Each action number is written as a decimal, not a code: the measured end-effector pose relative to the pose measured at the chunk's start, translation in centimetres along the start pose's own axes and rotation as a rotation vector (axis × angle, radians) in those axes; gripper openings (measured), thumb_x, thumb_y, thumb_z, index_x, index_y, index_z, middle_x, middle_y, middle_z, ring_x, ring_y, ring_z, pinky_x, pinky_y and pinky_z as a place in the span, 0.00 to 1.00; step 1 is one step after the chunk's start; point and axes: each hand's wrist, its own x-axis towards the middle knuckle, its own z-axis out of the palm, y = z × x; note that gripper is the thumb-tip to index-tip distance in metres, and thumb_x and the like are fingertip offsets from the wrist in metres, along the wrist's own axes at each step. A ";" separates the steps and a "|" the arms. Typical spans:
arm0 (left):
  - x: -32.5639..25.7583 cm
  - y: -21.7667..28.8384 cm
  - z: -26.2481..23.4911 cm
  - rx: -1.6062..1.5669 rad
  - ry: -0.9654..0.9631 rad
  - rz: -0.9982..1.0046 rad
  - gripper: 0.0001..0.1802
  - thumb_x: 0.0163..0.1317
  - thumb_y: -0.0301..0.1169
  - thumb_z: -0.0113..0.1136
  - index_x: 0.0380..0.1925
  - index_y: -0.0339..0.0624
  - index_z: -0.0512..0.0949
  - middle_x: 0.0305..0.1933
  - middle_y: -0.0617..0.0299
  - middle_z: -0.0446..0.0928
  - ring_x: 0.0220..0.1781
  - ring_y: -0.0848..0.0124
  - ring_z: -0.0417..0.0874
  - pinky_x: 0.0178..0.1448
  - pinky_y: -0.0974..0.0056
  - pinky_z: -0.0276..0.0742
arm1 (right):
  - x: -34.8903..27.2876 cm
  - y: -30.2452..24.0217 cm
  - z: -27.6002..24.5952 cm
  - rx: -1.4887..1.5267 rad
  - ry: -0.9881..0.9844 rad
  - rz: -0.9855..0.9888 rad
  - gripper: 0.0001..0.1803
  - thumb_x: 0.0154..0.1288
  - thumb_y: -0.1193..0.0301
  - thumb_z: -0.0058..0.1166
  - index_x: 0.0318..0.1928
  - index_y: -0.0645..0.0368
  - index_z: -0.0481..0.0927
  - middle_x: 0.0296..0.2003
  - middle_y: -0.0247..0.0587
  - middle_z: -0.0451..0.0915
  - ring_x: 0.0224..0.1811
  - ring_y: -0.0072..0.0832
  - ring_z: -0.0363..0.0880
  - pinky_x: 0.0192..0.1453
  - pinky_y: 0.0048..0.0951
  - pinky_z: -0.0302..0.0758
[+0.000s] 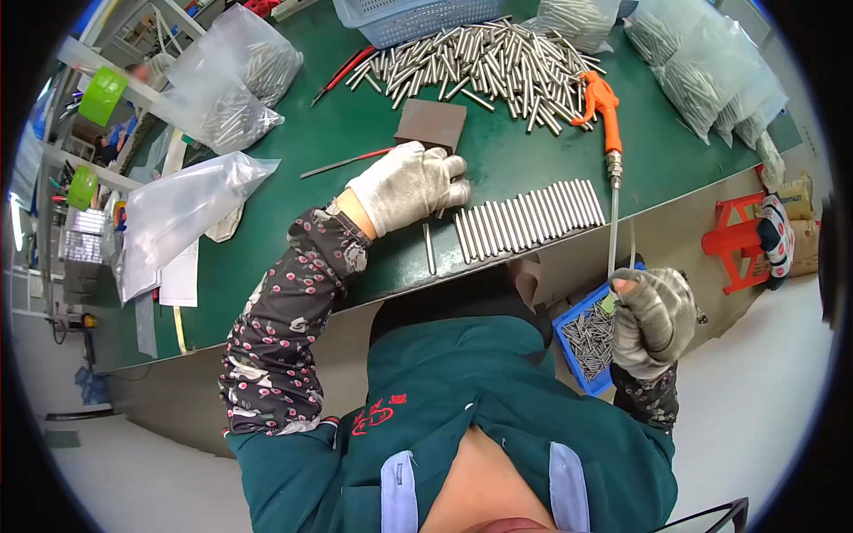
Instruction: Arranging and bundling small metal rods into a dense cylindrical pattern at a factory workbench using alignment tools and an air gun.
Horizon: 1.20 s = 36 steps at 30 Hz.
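Observation:
My left hand [410,186], in a whitish glove, is closed over the green table, just left of a row of metal pins [529,218]. Its fingers curl down, and a bit of metal shows beneath them; what they hold is mostly hidden. One separate metal pin [429,249] lies below this hand. Touching or close behind its fingers is a dark brown block [432,123]. My right hand [656,322], in a grey, soiled glove, is closed in front of the table edge. Its contents are hidden. The orange air gun [604,111] with its metal nozzle and pale tube hangs just above it.
A large heap of metal pins [498,67] lies at the back, beside a blue basket [418,22]. Bags of pins [711,75] stand at right and left. A red-handled file [346,163] lies near the block. Below the edge sits a blue crate [577,377] of pins.

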 end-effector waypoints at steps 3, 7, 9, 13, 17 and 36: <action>-0.2 -0.3 0.0 0.102 0.043 0.084 0.06 0.53 0.33 0.52 0.32 0.54 0.74 0.41 0.64 0.73 0.44 0.68 0.78 0.45 0.65 0.74 | -0.1 0.0 0.2 0.030 0.017 0.008 0.12 0.53 0.77 0.55 0.40 0.58 0.78 0.27 0.41 0.80 0.22 0.33 0.77 0.27 0.31 0.71; -1.3 -1.0 0.0 -0.007 0.259 0.051 0.04 0.53 0.31 0.53 0.31 0.51 0.73 0.37 0.63 0.74 0.40 0.67 0.78 0.42 0.63 0.73 | -0.3 0.1 0.3 0.034 0.019 0.013 0.13 0.51 0.79 0.55 0.40 0.59 0.78 0.26 0.40 0.80 0.22 0.32 0.77 0.26 0.30 0.71; -2.4 -0.5 -0.2 -0.198 0.266 -0.192 0.06 0.51 0.28 0.56 0.31 0.46 0.72 0.32 0.59 0.74 0.37 0.61 0.78 0.39 0.60 0.73 | -0.3 0.2 0.5 0.027 0.010 0.007 0.13 0.51 0.80 0.55 0.40 0.59 0.78 0.26 0.40 0.79 0.22 0.32 0.77 0.26 0.30 0.71; -3.5 3.5 -1.1 -0.707 0.293 -0.610 0.10 0.51 0.25 0.57 0.34 0.40 0.71 0.24 0.54 0.74 0.28 0.56 0.78 0.33 0.59 0.73 | -0.2 0.5 1.1 0.074 0.000 0.028 0.14 0.50 0.80 0.56 0.40 0.59 0.78 0.24 0.40 0.79 0.20 0.32 0.77 0.24 0.29 0.71; -3.3 6.3 -1.6 -0.870 0.092 -0.804 0.13 0.48 0.26 0.56 0.36 0.40 0.71 0.19 0.62 0.75 0.23 0.62 0.78 0.30 0.61 0.73 | 0.3 0.1 1.9 0.088 0.024 -0.013 0.12 0.49 0.80 0.56 0.37 0.59 0.77 0.23 0.40 0.78 0.18 0.32 0.76 0.22 0.29 0.70; -5.1 7.5 0.6 -0.562 0.185 -0.394 0.46 0.42 0.43 0.69 0.61 0.39 0.60 0.64 0.43 0.59 0.68 0.50 0.57 0.71 0.46 0.44 | 1.6 3.3 6.1 -0.521 -0.433 0.274 0.21 0.49 0.67 0.50 0.46 0.59 0.76 0.48 0.49 0.75 0.52 0.44 0.71 0.56 0.46 0.62</action>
